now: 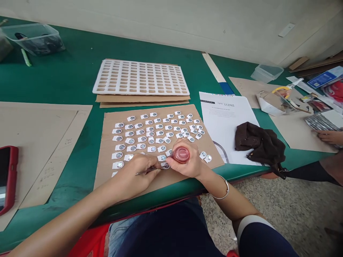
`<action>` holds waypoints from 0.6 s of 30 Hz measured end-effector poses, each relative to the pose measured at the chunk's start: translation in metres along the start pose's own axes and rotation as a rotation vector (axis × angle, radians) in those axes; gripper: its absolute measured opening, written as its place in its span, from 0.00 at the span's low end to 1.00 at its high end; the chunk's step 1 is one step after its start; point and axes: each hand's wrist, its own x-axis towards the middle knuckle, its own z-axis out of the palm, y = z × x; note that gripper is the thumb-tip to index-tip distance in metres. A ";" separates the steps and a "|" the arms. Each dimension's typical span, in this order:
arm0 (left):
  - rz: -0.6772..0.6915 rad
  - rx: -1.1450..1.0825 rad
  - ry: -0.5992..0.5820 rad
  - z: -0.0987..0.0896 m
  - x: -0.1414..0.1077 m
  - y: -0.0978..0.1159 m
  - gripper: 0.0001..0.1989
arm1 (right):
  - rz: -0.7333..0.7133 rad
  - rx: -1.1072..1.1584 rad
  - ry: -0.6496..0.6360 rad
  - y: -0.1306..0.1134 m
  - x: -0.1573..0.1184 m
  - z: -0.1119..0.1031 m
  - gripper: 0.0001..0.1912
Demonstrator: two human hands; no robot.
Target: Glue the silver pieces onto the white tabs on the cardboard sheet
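Note:
A cardboard sheet [107,125] lies in front of me, carrying rows of small round silver-and-dark pieces [133,141] on white paper tabs. My left hand [140,175] rests low on the sheet, closed on slim metal tweezers [146,171]. The tips of the tweezers are at one round piece [166,165] near the front edge. Wrapped in the fingers of my right hand [191,162] is a small bottle with a round reddish end [181,155] facing up. Its lower end points at the same piece, and the hand hides most of it.
Behind the sheet, a white gridded tray [142,76] sits on stacked cardboard. To the right are printed paper [214,117], a dark brown cloth [257,142] and a co-worker's hand [329,137]. A red-cased phone [10,178] and a clear bin [40,37] are left.

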 end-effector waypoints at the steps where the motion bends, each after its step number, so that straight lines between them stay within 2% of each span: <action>1: 0.006 -0.005 0.005 0.000 0.000 -0.001 0.10 | 0.007 -0.003 -0.013 -0.002 -0.001 -0.001 0.12; 4: 0.028 -0.013 0.018 0.000 0.001 -0.003 0.10 | 0.048 -0.022 -0.035 -0.008 -0.007 -0.003 0.13; 6: 0.038 -0.021 0.022 0.000 0.002 -0.005 0.10 | 0.077 -0.030 0.005 -0.009 -0.014 -0.004 0.14; 11: 0.030 -0.032 0.017 0.002 0.001 -0.012 0.09 | 0.098 0.036 0.276 0.002 -0.035 0.001 0.11; 13: 0.029 -0.035 0.014 0.003 0.001 -0.013 0.08 | 0.106 0.074 0.346 0.006 -0.041 0.003 0.10; 18: 0.035 -0.045 0.019 0.004 0.000 -0.015 0.08 | 0.125 0.063 0.336 0.007 -0.042 0.003 0.09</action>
